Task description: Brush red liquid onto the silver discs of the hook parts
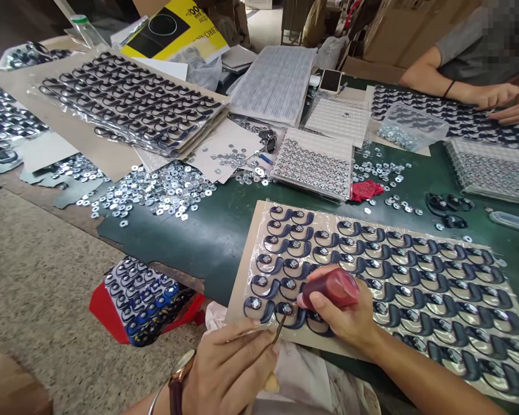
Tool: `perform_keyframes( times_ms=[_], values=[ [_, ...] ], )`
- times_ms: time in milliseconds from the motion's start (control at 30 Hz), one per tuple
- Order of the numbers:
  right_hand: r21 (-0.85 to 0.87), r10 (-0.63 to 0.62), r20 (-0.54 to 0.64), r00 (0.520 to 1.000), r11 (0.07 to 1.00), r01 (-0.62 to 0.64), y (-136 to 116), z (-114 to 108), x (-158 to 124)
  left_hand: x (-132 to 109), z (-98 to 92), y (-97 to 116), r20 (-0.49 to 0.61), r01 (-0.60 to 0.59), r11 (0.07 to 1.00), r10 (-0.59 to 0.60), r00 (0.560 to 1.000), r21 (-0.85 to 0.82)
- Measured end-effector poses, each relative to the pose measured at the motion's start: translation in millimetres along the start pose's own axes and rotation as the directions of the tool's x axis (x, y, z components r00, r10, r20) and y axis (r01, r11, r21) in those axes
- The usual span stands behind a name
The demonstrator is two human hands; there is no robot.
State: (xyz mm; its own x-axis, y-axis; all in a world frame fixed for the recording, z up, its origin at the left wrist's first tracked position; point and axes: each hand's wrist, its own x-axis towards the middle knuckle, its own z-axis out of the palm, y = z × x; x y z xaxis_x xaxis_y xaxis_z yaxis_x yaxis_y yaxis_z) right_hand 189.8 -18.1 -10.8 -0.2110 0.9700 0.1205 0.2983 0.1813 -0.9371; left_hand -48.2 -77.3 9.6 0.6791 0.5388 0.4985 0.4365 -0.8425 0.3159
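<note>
Dabbing step, I'd say. Right hand [350, 320] fingers are clenched round the red bottle [331, 289], nozzle at the near-left corner of the board [241, 282] of black hooks [415, 288]. Left hand [229, 369] fingers pinch a thin stick [279, 329], tip on the same hook. The next hook needs a steady tip. Loose washers [155, 193] litter the surface [199, 236]. Co-worker's hands [497, 95] are well apart, nothing blocking.

Assembly workshop, trays of parts [130, 101], loose washers [164, 193], green worktable [211, 230]
</note>
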Motion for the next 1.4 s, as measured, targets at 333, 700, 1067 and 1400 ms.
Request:
perform_keyframes(
  times_ms=[333,700,1067,1400],
  values=[
    [-0.035,-0.053,0.073,0.996,0.998,0.056,-1,3,3,3,3.7,1,0.043,0.007,1.000,-0.007,0.999,-0.001],
    [-0.095,-0.131,0.047,0.990,0.986,0.135,-3,3,6,4,1.8,3,0.047,0.018,1.000,-0.018,0.999,0.002],
    [-0.119,-0.104,0.038,0.994,0.987,0.108,-1,0,4,10,1.6,-1,-0.005,0.045,0.999,-0.045,0.999,-0.001],
    [-0.165,-0.123,-0.015,0.992,0.979,0.119,-6,-1,7,6,5.1,0,-0.039,0.069,0.998,-0.070,0.997,-0.013]
  ],
)
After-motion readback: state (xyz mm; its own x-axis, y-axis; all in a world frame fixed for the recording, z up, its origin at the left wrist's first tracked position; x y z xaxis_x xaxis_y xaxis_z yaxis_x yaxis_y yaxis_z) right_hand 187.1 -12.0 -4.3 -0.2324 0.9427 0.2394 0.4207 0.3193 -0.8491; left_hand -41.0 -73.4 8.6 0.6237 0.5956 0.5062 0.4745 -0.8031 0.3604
